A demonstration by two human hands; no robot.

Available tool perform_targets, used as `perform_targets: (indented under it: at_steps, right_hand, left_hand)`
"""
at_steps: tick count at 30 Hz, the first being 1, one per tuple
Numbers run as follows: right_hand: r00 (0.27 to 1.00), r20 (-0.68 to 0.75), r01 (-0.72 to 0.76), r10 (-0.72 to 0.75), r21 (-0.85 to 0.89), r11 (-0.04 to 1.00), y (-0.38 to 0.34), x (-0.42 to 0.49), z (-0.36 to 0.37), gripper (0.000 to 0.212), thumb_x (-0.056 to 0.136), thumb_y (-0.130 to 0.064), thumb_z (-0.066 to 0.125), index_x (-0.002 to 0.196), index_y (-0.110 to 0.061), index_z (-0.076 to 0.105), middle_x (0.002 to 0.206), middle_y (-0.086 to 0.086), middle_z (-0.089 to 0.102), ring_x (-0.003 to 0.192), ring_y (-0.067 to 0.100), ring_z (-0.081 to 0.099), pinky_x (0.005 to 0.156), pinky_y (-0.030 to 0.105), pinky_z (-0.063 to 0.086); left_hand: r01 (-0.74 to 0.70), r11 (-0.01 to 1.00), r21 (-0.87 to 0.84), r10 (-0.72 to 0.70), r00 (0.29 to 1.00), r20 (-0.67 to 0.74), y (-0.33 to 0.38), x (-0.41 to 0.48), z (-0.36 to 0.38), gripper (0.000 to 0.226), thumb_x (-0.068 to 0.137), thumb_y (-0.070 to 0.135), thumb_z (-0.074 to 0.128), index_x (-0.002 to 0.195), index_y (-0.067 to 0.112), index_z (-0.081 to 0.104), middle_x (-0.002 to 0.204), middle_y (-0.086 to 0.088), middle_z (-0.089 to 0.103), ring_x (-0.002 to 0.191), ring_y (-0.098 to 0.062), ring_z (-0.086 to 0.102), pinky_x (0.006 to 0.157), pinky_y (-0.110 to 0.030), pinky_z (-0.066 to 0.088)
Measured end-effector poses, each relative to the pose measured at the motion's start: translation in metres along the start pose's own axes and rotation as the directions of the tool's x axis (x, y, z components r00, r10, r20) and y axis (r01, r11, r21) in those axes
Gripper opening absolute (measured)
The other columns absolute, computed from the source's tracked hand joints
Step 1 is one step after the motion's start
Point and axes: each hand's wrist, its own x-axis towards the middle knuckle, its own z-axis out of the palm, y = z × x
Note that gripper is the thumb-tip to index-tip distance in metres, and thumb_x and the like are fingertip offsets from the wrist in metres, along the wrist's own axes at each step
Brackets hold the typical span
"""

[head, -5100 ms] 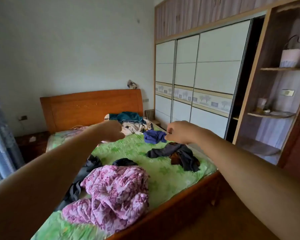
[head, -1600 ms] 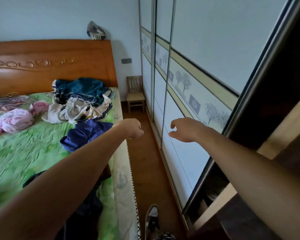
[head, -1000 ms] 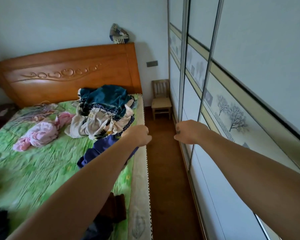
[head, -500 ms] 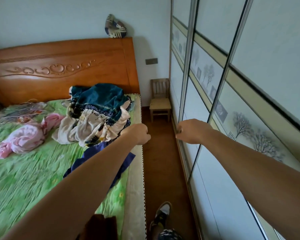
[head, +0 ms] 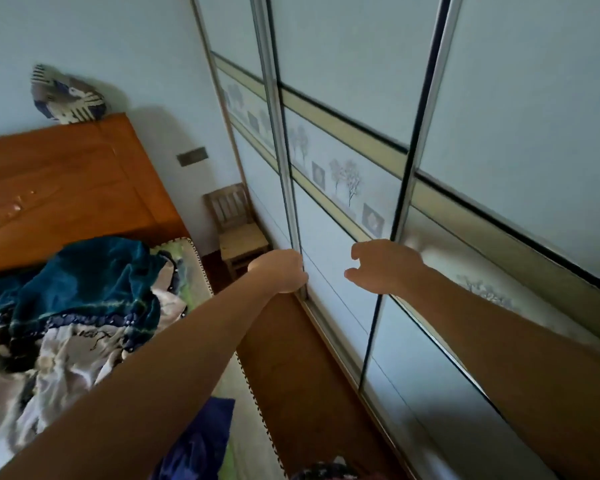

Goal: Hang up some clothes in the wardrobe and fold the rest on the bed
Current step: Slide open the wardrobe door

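Note:
My left hand (head: 280, 270) is curled in a fist against the metal stile (head: 274, 116) of the sliding wardrobe doors (head: 326, 57); its fingers are hidden. To its right, my right hand (head: 383, 266) hovers with loosely bent fingers and thumb apart, beside a second stile (head: 426, 109), holding nothing. The doors here look closed. On the bed at the left lies a pile with a teal garment (head: 84, 278) over a white patterned one (head: 59, 358). A blue garment (head: 201, 441) lies under my left forearm.
A narrow strip of wooden floor (head: 291, 358) runs between the bed edge and the wardrobe. A small wooden chair (head: 236, 230) stands at its far end by the wall. The orange headboard (head: 66, 188) carries a patterned object (head: 66, 98) on top.
I have walked along the bed and turned toward the wardrobe. Both hands moved up to the door stiles; the left fist now touches one and the right hand's fingers have loosened.

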Motion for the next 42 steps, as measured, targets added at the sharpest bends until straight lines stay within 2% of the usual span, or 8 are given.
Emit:
perform_targets:
  at_steps: [7,11,19,23,27,31,37,42]
  right_hand:
    - [0.975,-0.017,-0.221,0.223,0.097,0.971,0.043,-0.058,0.009,0.047,0.089,-0.051,0.051,0.126,-0.024,0.059,0.12,0.003,0.067,0.105,0.026,0.064,0.09,0.04,0.054]
    - [0.948,-0.035,-0.312,0.317,0.101,0.945,0.054,-0.108,0.015,0.048,0.09,-0.056,0.05,0.129,-0.028,0.056,0.12,0.001,0.065,0.109,0.026,0.061,0.09,0.039,0.051]
    - [0.83,-0.013,-0.547,0.557,0.176,0.819,0.07,-0.198,0.034,0.043,0.09,-0.052,0.052,0.123,-0.026,0.058,0.123,0.002,0.062,0.107,0.025,0.06,0.089,0.038,0.051]
    - [0.745,-0.019,-0.649,0.667,0.214,0.73,0.073,-0.243,0.044,0.042,0.091,-0.053,0.052,0.122,-0.026,0.061,0.12,0.003,0.063,0.103,0.023,0.061,0.081,0.033,0.05]
    - [0.65,-0.016,-0.741,0.76,0.212,0.638,0.072,-0.282,0.049,0.049,0.091,-0.056,0.052,0.132,-0.028,0.053,0.124,0.002,0.061,0.109,0.025,0.059,0.086,0.037,0.051]
    - [0.576,-0.038,-0.793,0.816,0.216,0.57,0.069,-0.313,0.054,0.044,0.088,-0.059,0.049,0.122,-0.032,0.056,0.118,0.001,0.062,0.105,0.025,0.059,0.087,0.042,0.052]
    - [0.52,-0.1,-0.813,0.849,0.248,0.527,0.064,-0.335,0.051,0.04,0.093,-0.055,0.042,0.119,-0.028,0.058,0.116,0.004,0.064,0.102,0.026,0.061,0.083,0.038,0.051]
    - [0.506,-0.147,-0.814,0.85,0.244,0.527,0.061,-0.35,0.026,0.051,0.089,-0.062,0.052,0.131,-0.034,0.053,0.127,0.001,0.06,0.115,0.025,0.057,0.093,0.042,0.05]
  left_hand:
    - [-0.236,0.971,0.042,0.236,0.972,-0.003,0.072,0.025,-0.006,0.053,0.092,0.05,0.05,0.139,0.025,0.053,0.144,-0.001,0.052,0.13,-0.025,0.05,0.107,-0.046,0.044]
    - [-0.361,0.926,0.108,0.359,0.932,0.041,0.12,0.01,0.001,0.047,0.094,0.047,0.052,0.136,0.026,0.056,0.14,0.002,0.056,0.128,-0.023,0.052,0.105,-0.044,0.045]
    - [-0.616,0.762,0.202,0.596,0.788,0.153,0.186,-0.015,0.02,0.05,0.095,0.046,0.053,0.141,0.026,0.053,0.151,0.002,0.047,0.136,-0.023,0.046,0.112,-0.043,0.039]
    - [-0.725,0.651,0.225,0.701,0.688,0.188,0.212,-0.033,0.028,0.052,0.098,0.046,0.052,0.144,0.023,0.049,0.155,0.002,0.042,0.141,-0.022,0.04,0.116,-0.04,0.034]
    - [-0.796,0.559,0.232,0.777,0.6,0.19,0.237,-0.055,0.034,0.05,0.098,0.045,0.05,0.142,0.021,0.051,0.151,-0.002,0.046,0.138,-0.023,0.043,0.113,-0.038,0.037]
    - [-0.834,0.497,0.238,0.824,0.54,0.171,0.252,-0.076,0.037,0.052,0.097,0.048,0.052,0.142,0.021,0.05,0.154,-0.002,0.043,0.14,-0.023,0.041,0.114,-0.04,0.036]
    - [-0.836,0.505,0.213,0.833,0.537,0.134,0.261,-0.101,0.026,0.054,0.097,0.048,0.053,0.145,0.025,0.048,0.158,-0.001,0.036,0.145,-0.023,0.034,0.117,-0.044,0.032]
    - [-0.844,0.486,0.227,0.857,0.512,0.069,0.266,-0.124,-0.005,0.053,0.098,0.044,0.052,0.146,0.023,0.047,0.154,-0.001,0.043,0.141,-0.024,0.04,0.116,-0.04,0.033]
